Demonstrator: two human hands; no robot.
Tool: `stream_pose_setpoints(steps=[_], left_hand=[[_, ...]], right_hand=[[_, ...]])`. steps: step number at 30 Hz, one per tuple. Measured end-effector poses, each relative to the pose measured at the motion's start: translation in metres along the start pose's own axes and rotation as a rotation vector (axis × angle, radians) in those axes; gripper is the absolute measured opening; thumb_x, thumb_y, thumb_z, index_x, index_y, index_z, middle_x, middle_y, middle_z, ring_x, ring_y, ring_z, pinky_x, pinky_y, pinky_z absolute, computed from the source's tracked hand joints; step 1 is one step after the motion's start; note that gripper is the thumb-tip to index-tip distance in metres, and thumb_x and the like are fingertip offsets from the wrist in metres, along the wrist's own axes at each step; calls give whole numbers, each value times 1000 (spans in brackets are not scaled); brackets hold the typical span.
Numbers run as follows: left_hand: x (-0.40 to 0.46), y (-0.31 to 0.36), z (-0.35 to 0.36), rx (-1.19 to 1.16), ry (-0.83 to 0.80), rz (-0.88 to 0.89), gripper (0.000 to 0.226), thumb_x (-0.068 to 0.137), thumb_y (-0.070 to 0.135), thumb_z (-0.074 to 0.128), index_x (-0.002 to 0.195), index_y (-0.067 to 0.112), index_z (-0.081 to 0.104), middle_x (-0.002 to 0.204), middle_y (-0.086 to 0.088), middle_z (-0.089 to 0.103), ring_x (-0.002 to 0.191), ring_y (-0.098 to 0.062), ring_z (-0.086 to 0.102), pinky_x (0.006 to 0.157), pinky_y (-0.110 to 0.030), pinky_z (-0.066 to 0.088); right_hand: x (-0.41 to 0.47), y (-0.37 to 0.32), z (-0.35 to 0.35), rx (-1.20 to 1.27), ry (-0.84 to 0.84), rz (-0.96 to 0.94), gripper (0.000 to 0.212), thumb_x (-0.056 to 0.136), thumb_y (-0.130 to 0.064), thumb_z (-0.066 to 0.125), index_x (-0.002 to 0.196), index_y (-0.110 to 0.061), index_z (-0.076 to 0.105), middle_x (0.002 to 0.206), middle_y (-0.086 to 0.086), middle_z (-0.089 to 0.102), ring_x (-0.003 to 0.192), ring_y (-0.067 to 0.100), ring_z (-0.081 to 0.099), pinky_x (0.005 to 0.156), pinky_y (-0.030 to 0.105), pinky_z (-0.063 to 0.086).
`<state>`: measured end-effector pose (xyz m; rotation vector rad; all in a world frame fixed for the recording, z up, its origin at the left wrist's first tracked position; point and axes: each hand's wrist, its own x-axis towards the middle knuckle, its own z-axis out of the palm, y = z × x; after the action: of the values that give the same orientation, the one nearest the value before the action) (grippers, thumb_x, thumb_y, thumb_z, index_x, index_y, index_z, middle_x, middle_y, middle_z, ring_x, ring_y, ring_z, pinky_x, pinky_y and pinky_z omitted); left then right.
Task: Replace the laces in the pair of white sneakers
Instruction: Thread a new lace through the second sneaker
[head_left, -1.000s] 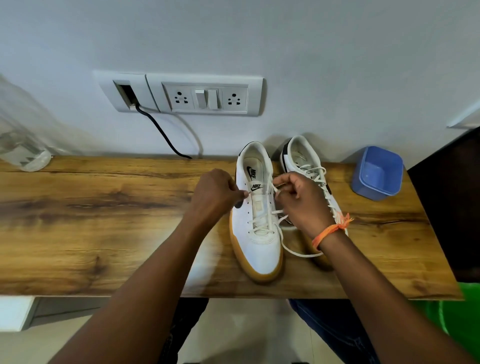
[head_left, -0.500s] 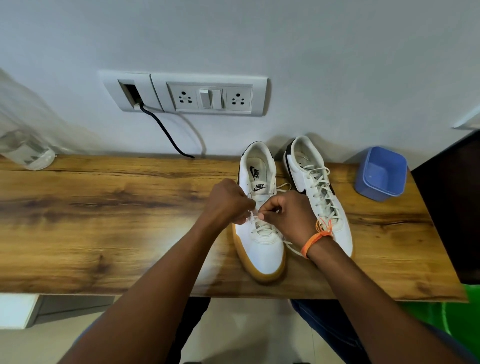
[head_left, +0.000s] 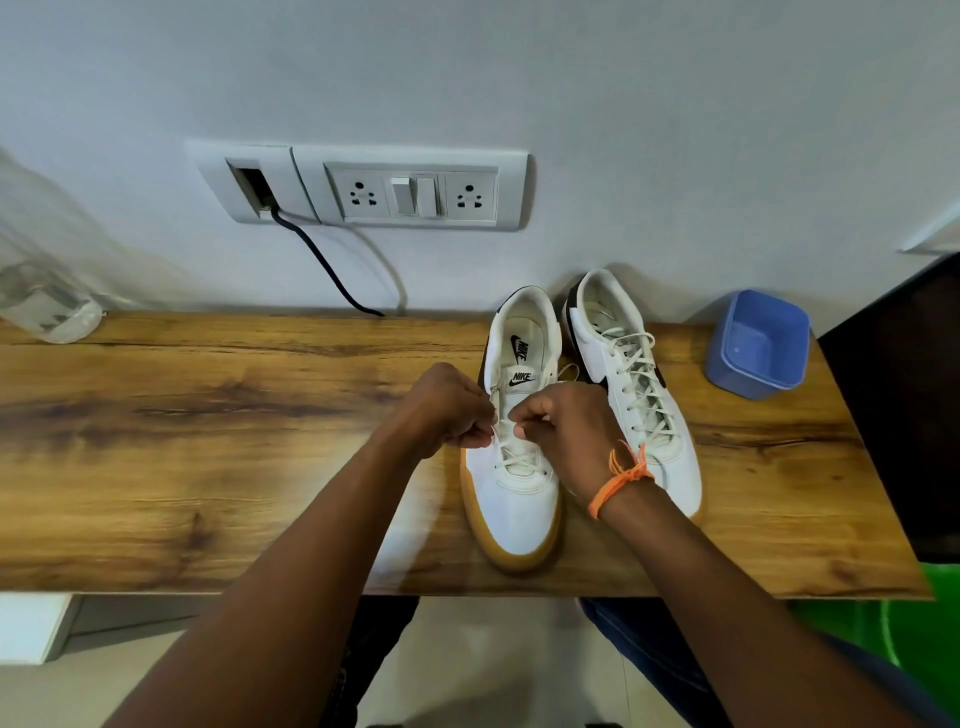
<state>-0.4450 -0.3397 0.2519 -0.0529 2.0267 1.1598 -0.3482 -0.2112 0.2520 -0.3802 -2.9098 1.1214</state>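
The white sneaker (head_left: 511, 467) at the frame's centre had its lace (head_left: 503, 434) pinched between my left hand (head_left: 447, 410) and right hand (head_left: 566, 431), both tightly curled.

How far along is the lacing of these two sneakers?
The right-hand sneaker looks fully laced. The left-hand sneaker is in hand: only its lowest eyelets show lace, and the left hand and right hand each pinch it over the tongue. The upper eyelets are left.
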Motion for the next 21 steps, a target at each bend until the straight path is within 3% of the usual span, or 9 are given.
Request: stream_pose_setpoints(steps=[7,14,21], left_hand=[[-1,2,2,-34,5,-54,4,83,-12,66,80,-10,68,73,-21,65,59,-25,63,52,-29,60],[-1,3,1,-17,-11,-28,4,85,-12,65,86,-14,67,75,-23,64,58,-25,62,55,-30,59],[-1,2,0,-23,-18,-17,10,85,-11,64,76,-9,67,71,-21,64,58,-24,63,50,-27,58]], right_hand=[[0,-1,15,-194,22,-40,19,85,-7,62,77,-21,73,81,3,67,80,24,63,71,36,53],[-1,-4,24,-319,100,-60,11,81,3,61,77,-3,70,79,16,64,73,35,62,64,39,53],[-1,-8,23,-303,79,-40,10,84,-5,62,86,-8,72,87,12,66,82,32,63,69,37,52]])
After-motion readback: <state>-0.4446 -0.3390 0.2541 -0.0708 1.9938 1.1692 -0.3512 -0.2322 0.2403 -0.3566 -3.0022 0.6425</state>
